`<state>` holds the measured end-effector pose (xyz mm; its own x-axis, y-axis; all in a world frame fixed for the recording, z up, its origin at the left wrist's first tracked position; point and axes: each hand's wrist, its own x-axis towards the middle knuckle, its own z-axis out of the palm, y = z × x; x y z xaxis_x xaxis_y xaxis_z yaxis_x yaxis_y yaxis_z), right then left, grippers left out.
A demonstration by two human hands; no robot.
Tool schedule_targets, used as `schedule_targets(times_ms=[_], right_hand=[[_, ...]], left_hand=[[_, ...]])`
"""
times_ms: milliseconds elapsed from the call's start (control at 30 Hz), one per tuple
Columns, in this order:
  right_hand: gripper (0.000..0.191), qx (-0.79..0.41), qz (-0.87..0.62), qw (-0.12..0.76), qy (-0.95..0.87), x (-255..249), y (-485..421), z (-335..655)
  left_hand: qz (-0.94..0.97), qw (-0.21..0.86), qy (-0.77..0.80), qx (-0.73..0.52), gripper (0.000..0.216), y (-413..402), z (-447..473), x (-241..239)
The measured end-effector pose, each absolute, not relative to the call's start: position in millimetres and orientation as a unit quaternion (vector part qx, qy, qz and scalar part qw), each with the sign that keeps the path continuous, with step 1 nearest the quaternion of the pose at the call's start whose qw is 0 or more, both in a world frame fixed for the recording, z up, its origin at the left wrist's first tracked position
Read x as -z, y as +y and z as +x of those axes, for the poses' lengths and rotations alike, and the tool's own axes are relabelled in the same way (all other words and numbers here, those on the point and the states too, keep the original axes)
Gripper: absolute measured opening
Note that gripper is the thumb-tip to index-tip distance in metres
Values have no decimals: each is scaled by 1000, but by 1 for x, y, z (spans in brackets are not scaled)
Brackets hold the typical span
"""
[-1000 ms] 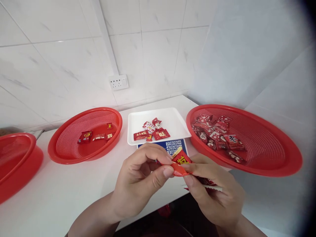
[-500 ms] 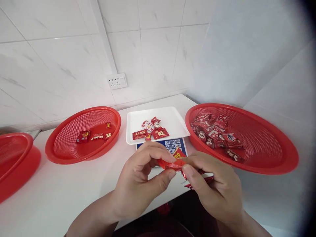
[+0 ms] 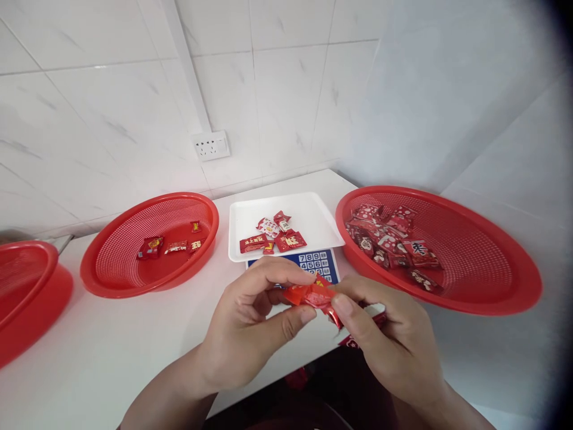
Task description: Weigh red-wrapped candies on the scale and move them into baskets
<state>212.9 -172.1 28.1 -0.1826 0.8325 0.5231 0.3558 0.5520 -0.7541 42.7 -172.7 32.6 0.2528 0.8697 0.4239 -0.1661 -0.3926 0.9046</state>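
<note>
A small red wrapped candy [image 3: 313, 295] is held between my two hands, in front of the scale. Its left end sits between the thumb and fingers of my left hand [image 3: 257, 322]. My right hand [image 3: 394, 340] pinches the other end with thumb and forefinger. More red packets [image 3: 350, 341] stick out from under the right fingers, mostly hidden. Just beyond, a white tray [image 3: 308, 209] carries several candies [image 3: 290, 240]. It rests on a scale whose blue keypad [image 3: 329, 263] is partly covered by my hands.
To the right stands a red basket [image 3: 487, 269] with many red packets [image 3: 398, 233]. Another red basket [image 3: 107, 263] at the left holds several candies [image 3: 151, 246]. A third red basket [image 3: 40, 298] is cut off at the left edge. A socket [image 3: 211, 146] is on the tiled wall.
The candy between my fingers has turned slightly, and more of its wrapper shows. My right hand has shifted a little. Baskets and tray stay where they were.
</note>
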Motion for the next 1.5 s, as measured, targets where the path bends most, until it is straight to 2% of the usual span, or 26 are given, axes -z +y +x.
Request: schedule_targets(times_ms=[67, 167, 267, 400, 500, 667, 767, 1000, 1500], right_hand=[[20, -262, -429, 511, -698, -22, -168, 214], [20, -306, -466, 539, -632, -10, -159, 217], [25, -353, -480, 546, -589, 3, -152, 220], [24, -367, -466, 555, -584, 11, -151, 222], [22, -355, -454, 559, -596, 7, -155, 222], [19, -350, -464, 565, -586, -2, -167, 222], [15, -326, -455, 574, -597, -5, -173, 222], [13, -308, -435, 573, -622, -6, -176, 222], [12, -336, -435, 580, -601, -4, -179, 224]], left_hand=[[637, 418, 321, -563, 28, -162, 36, -27], [638, 258, 439, -578, 18, -134, 23, -11], [666, 157, 527, -503, 14, -101, 12, 13], [668, 187, 550, -465, 10, -75, 10, 33], [650, 222, 549, -477, 9, -77, 16, 29], [566, 499, 421, -504, 16, -110, 27, -2], [541, 564, 347, -518, 20, -133, 30, -20], [523, 578, 280, -560, 23, -153, 32, -31], [556, 451, 388, -581, 17, -162, 37, -33]])
